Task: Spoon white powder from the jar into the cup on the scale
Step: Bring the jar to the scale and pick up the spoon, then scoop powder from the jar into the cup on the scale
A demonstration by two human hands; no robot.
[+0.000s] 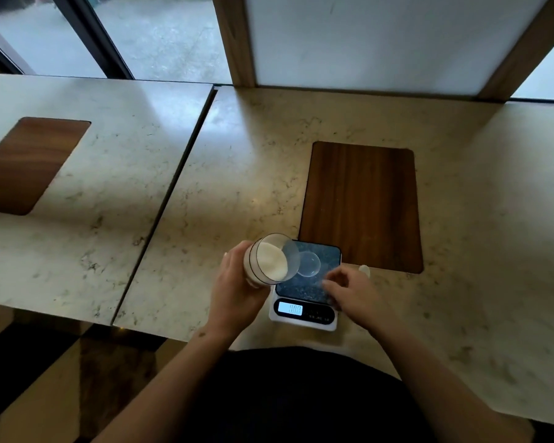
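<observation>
Low in the middle of the frame, the left hand [237, 289] is holding the jar [271, 262] tipped toward the right, its grip clamped around the jar's body, so the open mouth is leaning over the left part of the scale [304, 290]. The white powder [271, 262] is lying banked against the lower side of the jar. The clear cup [308, 264] is sitting on the scale's dark platform, just right of the jar's mouth, and it is looking empty, though its transparency is making that hard to judge. The right hand [346, 290] is hovering over the right side of the scale, fingers loosely curled; whether they are pinching anything I cannot tell. A small pale object, possibly the spoon [364, 269], is lying on the counter [224, 174] just beyond that hand. The step appears to be the first scoop; next, the right hand is needing the spoon.
</observation>
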